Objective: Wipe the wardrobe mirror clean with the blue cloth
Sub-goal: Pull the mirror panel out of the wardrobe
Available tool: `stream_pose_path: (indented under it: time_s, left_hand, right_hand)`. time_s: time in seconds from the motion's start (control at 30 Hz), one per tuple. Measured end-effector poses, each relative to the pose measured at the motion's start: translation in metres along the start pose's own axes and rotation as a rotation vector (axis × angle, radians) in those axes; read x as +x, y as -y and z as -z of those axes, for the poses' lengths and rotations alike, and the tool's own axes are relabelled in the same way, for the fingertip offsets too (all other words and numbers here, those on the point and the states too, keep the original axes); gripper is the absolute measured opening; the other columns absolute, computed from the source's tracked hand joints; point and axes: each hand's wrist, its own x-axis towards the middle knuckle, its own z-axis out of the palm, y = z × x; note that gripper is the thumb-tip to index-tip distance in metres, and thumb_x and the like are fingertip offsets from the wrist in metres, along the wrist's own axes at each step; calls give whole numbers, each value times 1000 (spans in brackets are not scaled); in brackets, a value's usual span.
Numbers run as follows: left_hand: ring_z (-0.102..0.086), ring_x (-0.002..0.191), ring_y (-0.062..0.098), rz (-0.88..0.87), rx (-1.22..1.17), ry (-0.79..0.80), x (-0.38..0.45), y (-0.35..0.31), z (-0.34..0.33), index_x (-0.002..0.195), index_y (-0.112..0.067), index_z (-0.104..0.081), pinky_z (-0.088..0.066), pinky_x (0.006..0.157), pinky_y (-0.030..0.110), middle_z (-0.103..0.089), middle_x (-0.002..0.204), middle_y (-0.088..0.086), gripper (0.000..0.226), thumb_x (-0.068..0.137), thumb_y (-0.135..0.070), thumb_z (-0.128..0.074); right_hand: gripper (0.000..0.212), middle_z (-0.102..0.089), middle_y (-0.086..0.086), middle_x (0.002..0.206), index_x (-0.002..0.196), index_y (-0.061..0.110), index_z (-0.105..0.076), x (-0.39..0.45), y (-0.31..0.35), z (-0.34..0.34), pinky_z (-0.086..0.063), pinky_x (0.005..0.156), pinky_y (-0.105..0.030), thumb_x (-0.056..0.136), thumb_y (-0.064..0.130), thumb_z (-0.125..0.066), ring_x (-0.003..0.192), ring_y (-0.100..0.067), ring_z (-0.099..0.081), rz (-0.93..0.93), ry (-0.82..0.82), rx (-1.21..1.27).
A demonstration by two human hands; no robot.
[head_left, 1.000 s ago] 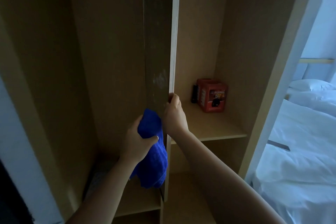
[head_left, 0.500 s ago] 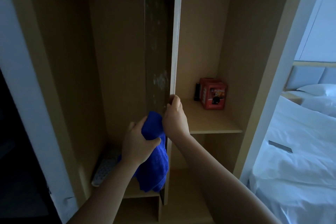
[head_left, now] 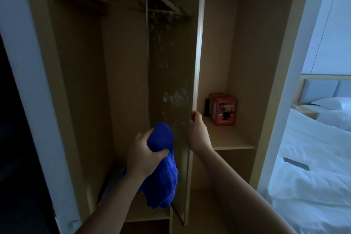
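The right hand grips the mirror panel's edge, seemingly to steady it, while the left hand clutches the bunched cloth against the smudged glass.

No text here can be read. The only thing with print is the red box on the shelf, to the right of the mirror. Its front has a picture panel with a yellowish band of letters on top and a dark figure under it, but the letters are too blurred and too small to make out. A dark slim object stands just left of the box, touching or almost touching it; no label is visible on it. The mirror shows only pale smudges, no writing.
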Motion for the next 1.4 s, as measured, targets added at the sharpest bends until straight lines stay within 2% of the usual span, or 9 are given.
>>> stream_pose_path:
  time_s: [0.13,0.2,0.3,0.4,0.53,0.77,0.9,1.07,1.4]
  left_hand:
    - [-51,98,9,2,-32,16,15,2,-5,127,-26,-53,-38,80,25,-49,111,-9,67,66,-20,-78]
    - [-49,96,8,1,-44,15,22,5,-6,126,-27,-53,-37,80,24,-50,112,-9,67,65,-18,-78]
    - [-51,93,10,-6,-41,7,35,12,-7,117,-26,-58,-37,78,25,-51,107,-8,58,63,-16,-79]
    - [-52,89,10,-15,-37,14,51,17,-8,112,-27,-59,-37,73,23,-51,102,-8,54,63,-16,-78]
    - [-54,87,7,-52,-43,21,71,23,-13,105,-34,-58,-35,69,11,-53,99,-9,52,62,-15,-78]
    - [-54,93,13,-41,5,19,95,24,-38,125,-28,-55,-37,76,23,-54,106,-5,64,65,-23,-77]
    - [-56,99,17,-21,13,-17,106,24,-51,127,-27,-53,-42,80,28,-54,108,-4,67,65,-25,-78]
    - [-52,109,17,-4,17,-82,112,21,-66,129,-26,-52,-43,88,29,-52,119,-5,69,65,-25,-78]
    - [-50,113,17,32,51,-166,107,26,-78,130,-26,-50,-44,92,32,-52,119,-5,72,65,-24,-79]
  right_hand:
    - [29,-58,-3,102,128,13,-40,17,-17,15,-39,48,-11,100,13,-31,72,-6,-56,3,-34,-1]
    - [30,-56,-4,100,129,10,-40,26,-25,21,-38,48,-7,101,12,-31,72,-6,-55,4,-61,-11]
    - [30,-57,-7,99,128,6,-42,38,-34,25,-40,65,-19,99,7,-35,84,-21,-56,1,-92,0]
    - [38,-54,-3,99,135,4,-37,55,-47,27,-38,77,-23,97,1,-35,89,-15,-50,-2,-115,-24]
    - [37,-60,-9,110,136,8,-39,83,-66,31,-42,69,-23,100,8,-31,92,-20,-58,-37,-131,-30]
    - [32,-58,-10,105,129,9,-42,123,-85,35,-46,59,-24,101,11,-26,82,-18,-56,-47,-96,-93]
    - [34,-61,-9,103,130,13,-43,153,-95,34,-50,73,-37,100,10,-28,90,-26,-62,-47,-31,-101]
    - [34,-66,-10,103,125,20,-49,176,-106,32,-54,78,-46,100,13,-27,87,-27,-65,-19,31,-53]
    - [32,-60,-14,107,125,6,-50,201,-114,25,-43,76,-29,101,7,-30,91,-22,-56,38,80,0]
